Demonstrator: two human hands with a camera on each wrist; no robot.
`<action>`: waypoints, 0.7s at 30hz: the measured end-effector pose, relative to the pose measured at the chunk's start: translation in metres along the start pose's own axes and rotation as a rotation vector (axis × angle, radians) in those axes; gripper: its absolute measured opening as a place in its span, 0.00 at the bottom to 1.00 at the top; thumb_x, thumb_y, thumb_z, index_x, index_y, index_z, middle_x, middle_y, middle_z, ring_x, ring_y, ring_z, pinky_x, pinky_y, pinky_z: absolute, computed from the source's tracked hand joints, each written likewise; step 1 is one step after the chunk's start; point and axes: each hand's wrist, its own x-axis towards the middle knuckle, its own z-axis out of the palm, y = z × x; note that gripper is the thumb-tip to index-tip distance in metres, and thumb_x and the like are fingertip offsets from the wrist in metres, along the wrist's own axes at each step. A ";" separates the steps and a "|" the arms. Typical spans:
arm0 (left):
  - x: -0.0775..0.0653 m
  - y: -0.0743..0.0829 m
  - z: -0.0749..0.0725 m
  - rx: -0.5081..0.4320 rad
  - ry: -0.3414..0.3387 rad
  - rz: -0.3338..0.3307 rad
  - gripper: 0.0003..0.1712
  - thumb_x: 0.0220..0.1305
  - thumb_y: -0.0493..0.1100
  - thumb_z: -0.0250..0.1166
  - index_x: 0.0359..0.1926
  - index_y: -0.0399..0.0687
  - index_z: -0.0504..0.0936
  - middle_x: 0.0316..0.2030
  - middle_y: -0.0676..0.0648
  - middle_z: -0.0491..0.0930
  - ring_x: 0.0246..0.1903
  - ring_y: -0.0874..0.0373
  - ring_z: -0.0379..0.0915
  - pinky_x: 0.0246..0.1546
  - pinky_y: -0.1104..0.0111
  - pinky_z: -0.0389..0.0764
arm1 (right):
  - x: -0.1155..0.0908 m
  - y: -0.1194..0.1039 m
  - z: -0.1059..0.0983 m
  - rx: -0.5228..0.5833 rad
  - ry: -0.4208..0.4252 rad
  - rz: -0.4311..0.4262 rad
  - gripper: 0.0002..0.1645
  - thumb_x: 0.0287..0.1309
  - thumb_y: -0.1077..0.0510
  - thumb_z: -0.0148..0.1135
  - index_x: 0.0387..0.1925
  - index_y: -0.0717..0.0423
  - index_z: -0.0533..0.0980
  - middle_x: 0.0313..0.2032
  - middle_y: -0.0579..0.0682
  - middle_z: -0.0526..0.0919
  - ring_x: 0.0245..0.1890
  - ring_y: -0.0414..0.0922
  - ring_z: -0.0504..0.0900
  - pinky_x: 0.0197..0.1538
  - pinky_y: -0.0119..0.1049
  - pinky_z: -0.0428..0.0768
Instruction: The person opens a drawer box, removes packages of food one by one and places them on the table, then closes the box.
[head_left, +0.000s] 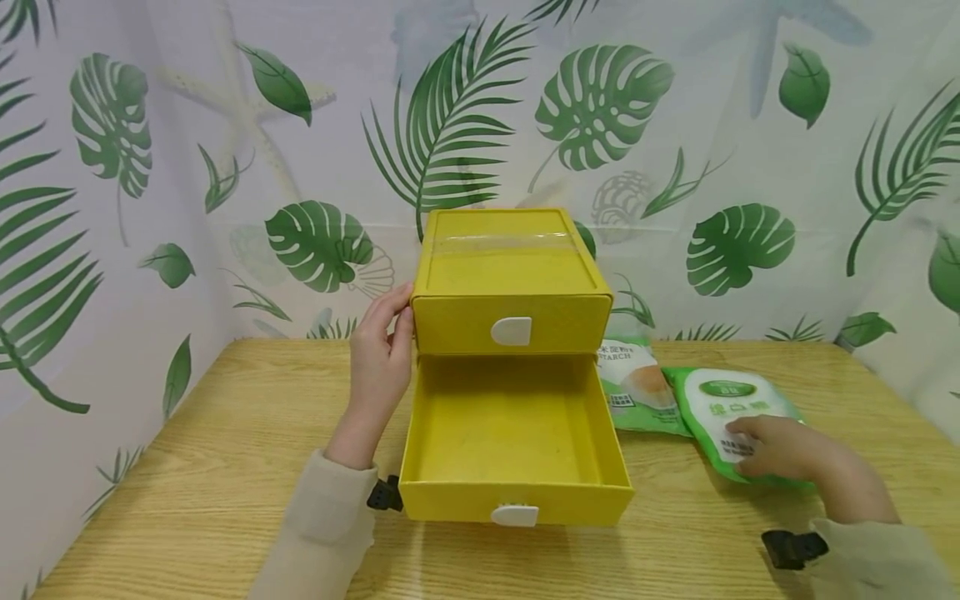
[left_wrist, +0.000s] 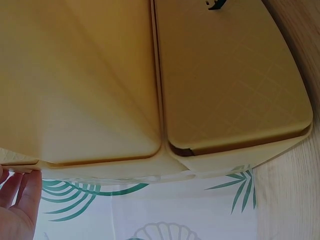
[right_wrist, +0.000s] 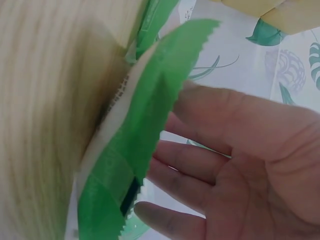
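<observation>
Toward the left of the pale wood-grain table, a beige sleeve with a black wrist mount leads to the left hand, whose fairly straight, ungripping fingers touch the upper left edge of a yellow, boxy, two-tier drawer unit. A clear strip of tape crosses the unit's top. Its upper drawer is closed; the lower drawer is pulled out toward the person, each with a white tab handle. Just right of the unit, partly behind it, lies a green-and-white printed bag marked STARCH. Right of that, touching it, a plump green-and-white plastic bag with a green oval label lies on the table. Over its right part is the right hand, fingers bent and touching the bag; whether they pinch it, I cannot tell.
</observation>
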 end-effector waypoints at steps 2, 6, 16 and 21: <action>0.000 0.000 -0.001 0.003 0.001 0.003 0.15 0.63 0.31 0.51 0.49 0.32 0.74 0.47 0.40 0.73 0.46 0.53 0.70 0.36 0.66 0.79 | 0.001 0.001 0.001 -0.003 0.012 -0.014 0.33 0.47 0.57 0.63 0.49 0.77 0.66 0.46 0.77 0.67 0.47 0.69 0.66 0.44 0.57 0.69; 0.000 0.000 0.000 0.003 0.004 0.007 0.15 0.63 0.31 0.51 0.49 0.32 0.74 0.46 0.40 0.73 0.46 0.52 0.70 0.36 0.66 0.79 | 0.004 0.002 0.000 -0.005 0.024 -0.025 0.32 0.47 0.58 0.63 0.49 0.77 0.67 0.46 0.77 0.67 0.46 0.69 0.66 0.43 0.57 0.69; -0.001 -0.001 0.001 0.016 0.008 0.021 0.14 0.62 0.31 0.51 0.49 0.31 0.74 0.47 0.39 0.73 0.46 0.51 0.70 0.34 0.65 0.79 | 0.010 0.013 -0.004 0.032 0.029 -0.064 0.32 0.45 0.59 0.62 0.50 0.76 0.66 0.48 0.79 0.64 0.48 0.71 0.63 0.44 0.58 0.68; -0.001 0.000 0.001 0.014 0.009 0.023 0.15 0.62 0.30 0.51 0.49 0.31 0.74 0.47 0.39 0.73 0.46 0.51 0.70 0.35 0.65 0.79 | 0.015 0.015 -0.005 0.034 0.034 -0.078 0.32 0.44 0.60 0.62 0.50 0.76 0.66 0.48 0.79 0.64 0.49 0.72 0.61 0.46 0.60 0.67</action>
